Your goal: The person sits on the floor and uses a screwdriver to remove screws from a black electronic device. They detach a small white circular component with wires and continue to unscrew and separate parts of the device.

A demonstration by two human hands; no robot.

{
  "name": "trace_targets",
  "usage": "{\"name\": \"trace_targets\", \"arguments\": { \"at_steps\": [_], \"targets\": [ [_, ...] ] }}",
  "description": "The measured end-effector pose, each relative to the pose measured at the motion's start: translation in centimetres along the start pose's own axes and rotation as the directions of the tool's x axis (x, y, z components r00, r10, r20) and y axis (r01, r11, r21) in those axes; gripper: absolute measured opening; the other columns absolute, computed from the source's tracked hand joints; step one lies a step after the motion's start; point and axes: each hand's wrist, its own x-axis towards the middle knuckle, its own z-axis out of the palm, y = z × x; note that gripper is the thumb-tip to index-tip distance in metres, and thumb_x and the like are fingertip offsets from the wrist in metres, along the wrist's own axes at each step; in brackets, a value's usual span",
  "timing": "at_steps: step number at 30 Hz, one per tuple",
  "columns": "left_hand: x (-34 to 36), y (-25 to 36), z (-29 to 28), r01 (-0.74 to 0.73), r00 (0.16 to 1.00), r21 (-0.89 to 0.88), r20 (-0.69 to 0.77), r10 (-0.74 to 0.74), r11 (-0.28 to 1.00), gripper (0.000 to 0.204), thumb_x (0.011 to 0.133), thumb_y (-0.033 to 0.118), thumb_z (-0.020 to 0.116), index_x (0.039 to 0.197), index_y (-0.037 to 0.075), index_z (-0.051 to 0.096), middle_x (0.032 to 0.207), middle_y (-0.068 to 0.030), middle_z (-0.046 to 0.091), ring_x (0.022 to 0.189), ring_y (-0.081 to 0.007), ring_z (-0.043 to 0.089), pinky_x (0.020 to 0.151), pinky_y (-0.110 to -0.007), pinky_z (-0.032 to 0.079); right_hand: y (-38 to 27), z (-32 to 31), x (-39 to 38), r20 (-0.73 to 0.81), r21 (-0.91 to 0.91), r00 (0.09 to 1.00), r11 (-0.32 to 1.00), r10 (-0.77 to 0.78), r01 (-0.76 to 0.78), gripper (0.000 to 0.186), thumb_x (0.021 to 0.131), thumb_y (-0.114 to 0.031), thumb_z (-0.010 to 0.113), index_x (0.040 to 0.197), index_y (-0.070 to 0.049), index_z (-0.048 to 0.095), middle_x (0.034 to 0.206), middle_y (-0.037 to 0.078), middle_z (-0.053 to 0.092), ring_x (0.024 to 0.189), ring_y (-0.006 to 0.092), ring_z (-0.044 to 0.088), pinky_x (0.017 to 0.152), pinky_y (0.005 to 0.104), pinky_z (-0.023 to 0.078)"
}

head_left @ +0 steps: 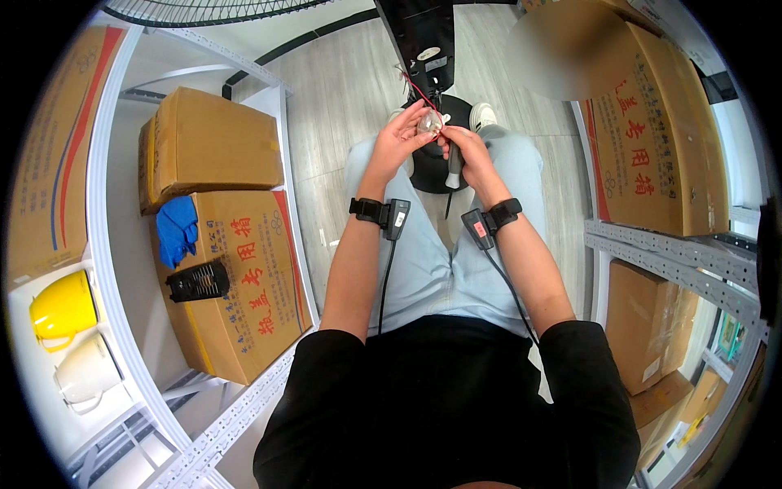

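Grey plank-patterned floor [318, 106], running between two white metal shelving units. Left unit [106, 228]: holding brown cartons [216, 134], a blue cloth [177, 231], a black slotted part [198, 282], a yellow cup [65, 310], a white cup [87, 371]. Right unit [676, 265]: holding further cartons [639, 130]. Centre: black stand [419, 37], rising beyond your hands; round black base [432, 175], sitting between your shoes. Small clear part [429, 122], red wire [420, 88] alongside: lying between your two sets of fingertips. Left hand [397, 140]: you are gripping the part from its left. Right hand [471, 156]: you are closing lower fingers around a grey handle [454, 167], thumb and forefinger meeting near the part's right edge.
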Motion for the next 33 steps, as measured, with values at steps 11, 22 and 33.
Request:
{"name": "trace_targets", "arguments": {
  "at_steps": [11, 22, 33],
  "targets": [
    [-0.3, 0.4, -0.1, 0.018, 0.992, 0.003, 0.125, -0.018, 1.000, 0.072, 0.079, -0.003, 0.070, 0.144, 0.002, 0.038, 0.143, -0.0121, 0.045, 0.125, -0.0214, 0.049, 0.100, -0.033, 0.044, 0.5, -0.8, 0.3, 0.076, 0.081, 0.990, 0.989, 0.115, -0.122, 0.022, 0.095, -0.022, 0.052, 0.084, -0.005, 0.061, 0.071, 0.003, 0.059, 0.063, 0.0125, 0.055, 0.061, 0.0263, 0.047],
    [-0.3, 0.7, -0.6, 0.076, 0.985, -0.067, 0.162, -0.065, 0.995, 0.078, 0.079, -0.001, 0.071, 0.146, 0.003, 0.031, 0.146, -0.0140, 0.041, 0.127, -0.0221, 0.048, 0.099, -0.033, 0.045, 0.3, -1.1, 0.3, 0.156, 0.098, 0.970, 0.974, 0.187, -0.203, 0.025, 0.095, -0.027, 0.053, 0.083, -0.006, 0.061, 0.069, 0.002, 0.058, 0.061, 0.0122, 0.055, 0.058, 0.0259, 0.046],
    [-0.1, 0.6, -0.3, 0.033, 0.999, -0.043, 0.045, -0.031, 0.999, 0.071, 0.080, -0.002, 0.069, 0.142, 0.001, 0.036, 0.141, -0.0153, 0.046, 0.119, -0.0193, 0.053, 0.097, -0.032, 0.046, -0.6, 0.1, -0.3, 0.146, 0.049, 0.989, 0.999, -0.029, 0.022, 0.015, 0.093, -0.018, 0.056, 0.096, -0.004, 0.061, 0.083, 0.001, 0.061, 0.072, 0.0083, 0.056, 0.063, 0.0231, 0.046]
  ]
}}
